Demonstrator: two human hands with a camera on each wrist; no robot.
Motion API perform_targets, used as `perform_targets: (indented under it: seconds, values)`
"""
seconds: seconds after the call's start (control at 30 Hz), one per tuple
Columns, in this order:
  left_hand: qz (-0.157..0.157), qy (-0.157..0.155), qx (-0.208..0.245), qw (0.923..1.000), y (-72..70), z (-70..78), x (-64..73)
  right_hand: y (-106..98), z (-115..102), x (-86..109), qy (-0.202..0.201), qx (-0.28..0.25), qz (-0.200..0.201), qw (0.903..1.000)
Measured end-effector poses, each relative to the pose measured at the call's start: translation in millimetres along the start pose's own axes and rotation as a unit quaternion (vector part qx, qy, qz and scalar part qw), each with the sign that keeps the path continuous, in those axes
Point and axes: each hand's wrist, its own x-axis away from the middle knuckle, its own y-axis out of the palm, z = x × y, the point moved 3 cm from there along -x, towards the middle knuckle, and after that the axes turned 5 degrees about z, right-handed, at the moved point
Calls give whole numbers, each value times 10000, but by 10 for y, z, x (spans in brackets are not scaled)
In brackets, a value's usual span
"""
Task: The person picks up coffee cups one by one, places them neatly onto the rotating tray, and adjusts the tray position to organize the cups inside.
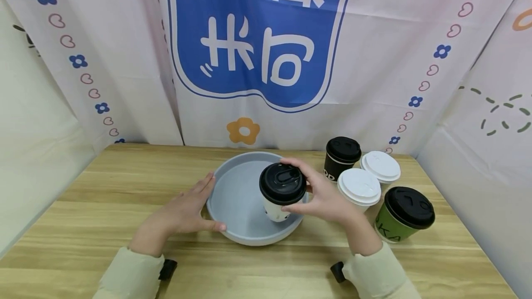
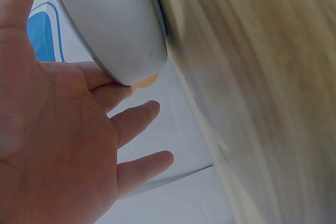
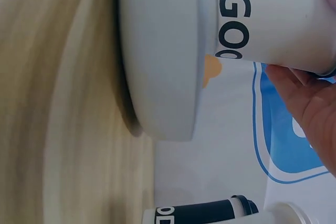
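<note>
A white paper cup with a black lid (image 1: 282,183) is over the right part of a round grey tray (image 1: 237,197). My right hand (image 1: 326,195) grips this cup from its right side, thumb in front and fingers behind. Dark lettering shows on the cup (image 3: 273,19) in the right wrist view. At the tray's left rim is my left hand (image 1: 183,211), its fingers spread fairly straight. The left wrist view has the left hand (image 2: 63,124) touching the tray's side (image 2: 115,19), with two fingers held apart from it.
Right of the tray stand a black cup with a black lid (image 1: 341,158), two white-lidded cups (image 1: 359,186) (image 1: 381,166), and a green cup with a black lid (image 1: 403,214). They share a wooden table (image 1: 249,271). A printed cloth (image 1: 257,26) hangs behind.
</note>
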Motion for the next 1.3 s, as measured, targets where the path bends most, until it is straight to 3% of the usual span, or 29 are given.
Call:
perform_targets:
  seconds: [0.67, 1.3]
  values:
    - [-2, -29, 3, 10000, 0, -8, -1, 313, 4, -64, -267, -232, -548, 9979]
    - [-38, -93, -20, 9999, 13, -21, -10, 473, -35, -117, -533, -327, -684, 9957]
